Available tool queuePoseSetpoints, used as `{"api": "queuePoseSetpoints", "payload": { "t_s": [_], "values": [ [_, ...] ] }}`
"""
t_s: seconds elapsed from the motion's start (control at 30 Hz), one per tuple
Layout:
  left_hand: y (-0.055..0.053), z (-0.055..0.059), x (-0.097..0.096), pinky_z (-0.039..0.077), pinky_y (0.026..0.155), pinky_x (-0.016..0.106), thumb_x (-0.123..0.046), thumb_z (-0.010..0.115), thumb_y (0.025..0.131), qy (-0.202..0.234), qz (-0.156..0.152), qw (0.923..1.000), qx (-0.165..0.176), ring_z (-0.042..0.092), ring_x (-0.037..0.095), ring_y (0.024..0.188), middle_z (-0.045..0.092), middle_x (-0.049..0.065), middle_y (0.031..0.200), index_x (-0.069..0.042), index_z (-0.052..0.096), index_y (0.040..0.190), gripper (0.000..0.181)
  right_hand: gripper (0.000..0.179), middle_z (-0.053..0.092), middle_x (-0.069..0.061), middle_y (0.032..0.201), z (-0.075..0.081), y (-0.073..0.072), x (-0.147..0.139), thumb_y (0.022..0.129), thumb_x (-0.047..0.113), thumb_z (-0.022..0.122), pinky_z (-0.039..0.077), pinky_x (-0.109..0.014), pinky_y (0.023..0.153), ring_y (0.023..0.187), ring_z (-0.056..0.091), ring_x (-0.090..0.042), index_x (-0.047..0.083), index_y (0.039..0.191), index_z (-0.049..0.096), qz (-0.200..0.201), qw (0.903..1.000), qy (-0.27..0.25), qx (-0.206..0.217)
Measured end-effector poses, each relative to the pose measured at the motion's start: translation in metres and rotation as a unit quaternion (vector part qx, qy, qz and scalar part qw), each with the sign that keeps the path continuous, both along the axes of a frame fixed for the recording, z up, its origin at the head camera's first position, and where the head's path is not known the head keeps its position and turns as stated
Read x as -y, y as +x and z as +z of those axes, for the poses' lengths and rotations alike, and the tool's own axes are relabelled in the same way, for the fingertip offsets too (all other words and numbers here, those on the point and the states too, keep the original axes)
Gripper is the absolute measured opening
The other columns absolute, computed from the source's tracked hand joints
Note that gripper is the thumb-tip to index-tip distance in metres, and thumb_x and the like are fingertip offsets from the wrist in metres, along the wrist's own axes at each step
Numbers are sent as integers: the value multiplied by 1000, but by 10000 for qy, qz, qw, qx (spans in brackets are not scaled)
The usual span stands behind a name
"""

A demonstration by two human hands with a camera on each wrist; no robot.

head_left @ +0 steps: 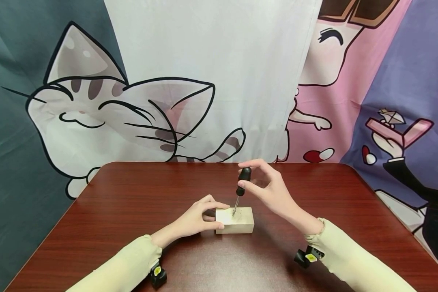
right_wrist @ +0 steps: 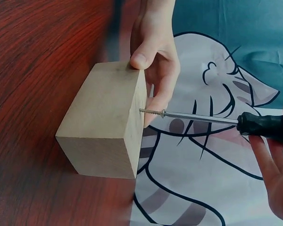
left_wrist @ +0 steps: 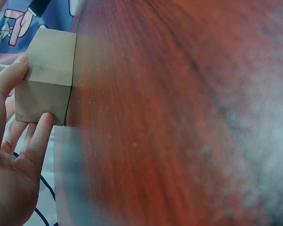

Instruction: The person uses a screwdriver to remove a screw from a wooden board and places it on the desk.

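A pale wooden block (head_left: 235, 228) lies on the table in front of the person. The left hand (head_left: 198, 217) grips its left end, thumb on the near side and fingers at the far side. A screw (right_wrist: 152, 111) stands in the block's top face, most of its thread showing. In the right hand (head_left: 271, 186) is a screwdriver (head_left: 243, 180) with a black handle, pinched between thumb and fingers. Its metal shaft (right_wrist: 203, 117) meets the screw's head, roughly in line with it in the right wrist view. The left wrist view shows the left thumb and fingertips against the block (left_wrist: 49, 59).
The reddish-brown wooden table (head_left: 138, 194) has rounded far corners. Behind its far edge hangs a cloth backdrop (head_left: 219, 48) printed with a cartoon cat and figures. Small black cameras (head_left: 158, 275) are strapped at both wrists, over pale yellow sleeves (head_left: 120, 267).
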State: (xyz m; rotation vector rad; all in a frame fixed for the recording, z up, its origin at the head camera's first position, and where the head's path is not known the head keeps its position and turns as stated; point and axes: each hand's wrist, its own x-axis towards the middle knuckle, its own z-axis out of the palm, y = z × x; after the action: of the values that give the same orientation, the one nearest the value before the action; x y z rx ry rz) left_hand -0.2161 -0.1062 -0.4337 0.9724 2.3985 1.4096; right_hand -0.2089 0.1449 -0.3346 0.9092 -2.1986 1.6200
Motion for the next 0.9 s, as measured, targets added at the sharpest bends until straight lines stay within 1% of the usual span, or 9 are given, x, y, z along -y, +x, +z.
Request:
{"api": "queuePoseSetpoints", "payload": {
  "t_s": [0.13,0.27,0.37,0.43,0.53,0.63,0.7,0.8,0.9],
  "values": [
    [-1,0,0,59,86,21,-26,81,83,5,11,10000,21,58,8,101,50,3,100,-25,64,131,51,43,70,-1,112,1,0,-1,90,8,72,62,-31,79,92,72,-14,22,129,62,106,9999,118,16],
    [-2,-1,0,58,86,20,-27,81,83,-2,44,10000,52,59,8,102,50,1,100,-28,64,131,51,48,71,0,116,1,0,-1,93,7,67,60,-31,85,104,71,-17,25,136,57,312,9994,164,-13],
    [-2,-1,0,58,86,20,-27,81,83,-17,59,10000,48,59,8,101,50,1,100,-28,64,130,51,49,71,-3,119,-1,-1,0,96,1,60,59,-30,87,108,70,-24,20,139,50,492,9987,96,-31],
    [-2,-1,0,58,86,20,-28,81,83,-22,55,10000,48,59,8,101,50,2,99,-28,64,131,51,45,70,-7,119,-2,-2,1,97,-3,54,59,-30,86,108,68,-28,15,138,46,627,9980,25,-3],
    [-1,-1,0,59,85,21,-28,81,83,-2,36,10000,30,59,8,101,50,2,99,-25,64,131,51,39,67,-9,120,-3,-3,1,97,-7,49,58,-30,85,109,67,-25,9,132,43,711,9974,-41,68],
    [-1,-1,0,59,86,21,-28,81,83,15,20,10000,46,59,9,101,50,3,99,-25,64,131,51,35,65,-7,119,-6,-3,1,96,-3,55,57,-28,84,107,65,-16,8,128,47,421,9991,10,14],
    [-1,-2,0,59,86,21,-29,81,83,5,10,10000,71,59,8,102,49,3,100,-26,64,131,51,36,64,-7,114,-8,-3,1,93,1,64,57,-26,80,99,64,-11,9,126,51,122,9999,26,-71],
    [-2,-2,0,58,87,20,-29,81,83,4,8,10000,96,59,8,102,49,3,100,-28,63,131,51,40,65,-5,102,-10,-3,1,89,7,73,56,-25,71,84,63,-10,12,124,55,-209,9997,7,-125],
    [-2,-4,0,58,87,20,-29,81,83,21,3,10000,91,59,9,102,49,3,100,-29,63,131,51,40,65,-3,93,-10,-3,0,87,6,74,56,-26,66,76,63,-13,14,122,57,-215,9997,-88,-64]
  ]
}}
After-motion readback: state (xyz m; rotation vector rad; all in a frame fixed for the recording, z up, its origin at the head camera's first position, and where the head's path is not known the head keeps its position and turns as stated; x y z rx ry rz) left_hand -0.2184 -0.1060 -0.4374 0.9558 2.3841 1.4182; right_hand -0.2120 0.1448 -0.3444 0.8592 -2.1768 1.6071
